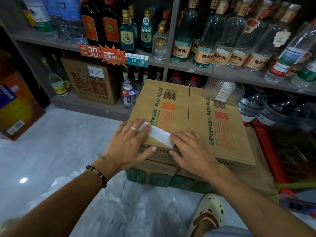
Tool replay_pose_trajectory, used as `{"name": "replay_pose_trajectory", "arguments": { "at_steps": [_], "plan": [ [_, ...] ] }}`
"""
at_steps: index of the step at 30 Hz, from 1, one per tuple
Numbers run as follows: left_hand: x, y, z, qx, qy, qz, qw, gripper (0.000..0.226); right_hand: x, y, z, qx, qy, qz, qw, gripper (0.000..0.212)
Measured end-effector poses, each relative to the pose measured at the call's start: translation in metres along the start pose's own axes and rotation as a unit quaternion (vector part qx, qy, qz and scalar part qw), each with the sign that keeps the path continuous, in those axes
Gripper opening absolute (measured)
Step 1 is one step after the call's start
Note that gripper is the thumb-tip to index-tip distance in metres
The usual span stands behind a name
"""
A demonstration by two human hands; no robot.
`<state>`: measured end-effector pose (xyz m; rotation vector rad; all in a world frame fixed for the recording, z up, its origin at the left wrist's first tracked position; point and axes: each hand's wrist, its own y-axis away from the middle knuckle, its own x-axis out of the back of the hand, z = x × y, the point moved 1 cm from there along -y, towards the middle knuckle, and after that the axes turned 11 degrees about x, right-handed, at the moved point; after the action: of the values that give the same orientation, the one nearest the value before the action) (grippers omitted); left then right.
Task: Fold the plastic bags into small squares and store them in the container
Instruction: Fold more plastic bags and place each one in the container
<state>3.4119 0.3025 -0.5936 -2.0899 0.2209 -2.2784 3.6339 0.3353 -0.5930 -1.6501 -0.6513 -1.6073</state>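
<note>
A plastic bag folded into a narrow white strip lies on top of a cardboard box. My left hand presses flat on the strip's left end, fingers straight, its thumb over the box's front edge. My right hand lies flat on the strip's right end. A clear plastic container holding several folded bags stands on the far right of the box top. More loose clear bags lie crumpled on the floor in front of the box.
Shelves full of glass bottles rise behind the box. A brown carton sits on the lowest shelf at left, large water bottles at right. My foot in a cream clog rests on the grey floor by the box.
</note>
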Motion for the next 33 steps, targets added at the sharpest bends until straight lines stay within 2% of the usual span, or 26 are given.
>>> {"name": "replay_pose_trajectory", "arguments": {
  "at_steps": [6,13,17,22,28,30,33],
  "plan": [
    [-0.004,0.015,0.012,-0.005,0.002,0.008,1.000,0.067,0.005,-0.003,-0.006,0.066,0.020,0.059,0.996,0.015],
    [-0.001,0.008,-0.005,-0.048,0.017,-0.031,0.998,0.069,0.025,-0.011,-0.012,0.098,-0.037,0.092,0.990,0.004],
    [0.007,0.006,-0.017,-0.094,0.054,-0.076,0.991,0.081,0.042,-0.033,-0.014,0.018,-0.129,0.115,0.985,0.012],
    [0.014,0.003,-0.024,-0.120,0.088,-0.084,0.985,0.079,0.037,-0.076,-0.003,-0.075,-0.248,0.075,0.963,0.011],
    [0.012,0.001,-0.030,-0.123,0.106,-0.091,0.982,0.076,0.018,-0.107,0.008,-0.127,-0.325,0.002,0.937,0.014],
    [0.009,0.002,-0.033,-0.116,0.086,-0.070,0.987,0.070,0.016,-0.109,0.010,-0.137,-0.318,0.008,0.938,0.012],
    [0.005,0.005,-0.033,-0.069,0.053,0.025,0.996,0.050,0.013,-0.105,0.009,-0.163,-0.296,0.028,0.941,0.010]
  ]
}}
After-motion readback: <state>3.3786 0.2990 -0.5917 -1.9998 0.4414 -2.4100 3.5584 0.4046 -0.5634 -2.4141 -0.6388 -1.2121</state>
